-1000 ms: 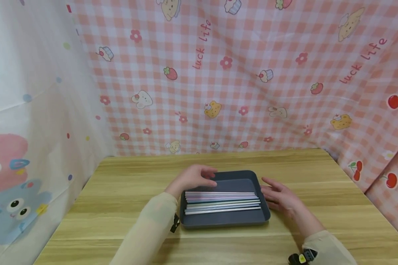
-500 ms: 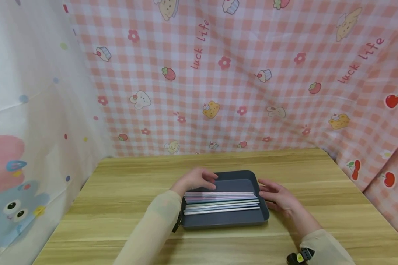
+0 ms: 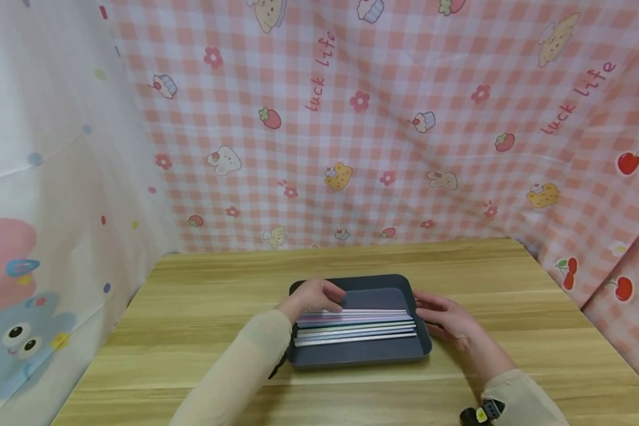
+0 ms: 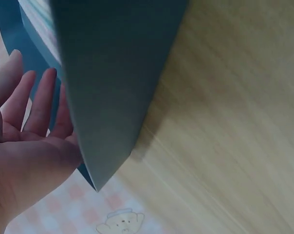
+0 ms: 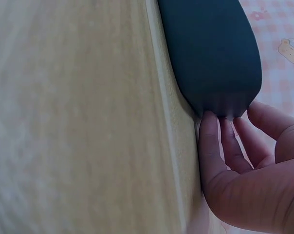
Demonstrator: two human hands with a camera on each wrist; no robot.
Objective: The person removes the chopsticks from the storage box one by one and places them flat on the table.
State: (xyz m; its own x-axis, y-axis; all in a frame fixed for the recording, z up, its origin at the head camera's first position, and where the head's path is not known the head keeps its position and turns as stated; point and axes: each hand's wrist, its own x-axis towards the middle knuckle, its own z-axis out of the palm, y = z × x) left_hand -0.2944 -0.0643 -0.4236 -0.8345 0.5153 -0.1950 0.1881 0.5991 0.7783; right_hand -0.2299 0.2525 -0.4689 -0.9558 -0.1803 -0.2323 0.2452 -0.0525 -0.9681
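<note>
Over the sticks in the grey tray, the left hand parts empty fingers; the right hand touches the tray's end, fingers extended.

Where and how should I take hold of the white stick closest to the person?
Probably mid-length, in a pinch from above on the person's side. The white stick is thin and lies flat, its ends close to the tray's short walls; bare floor lies along that side, while the left hand is by the far pink sticks.
</note>
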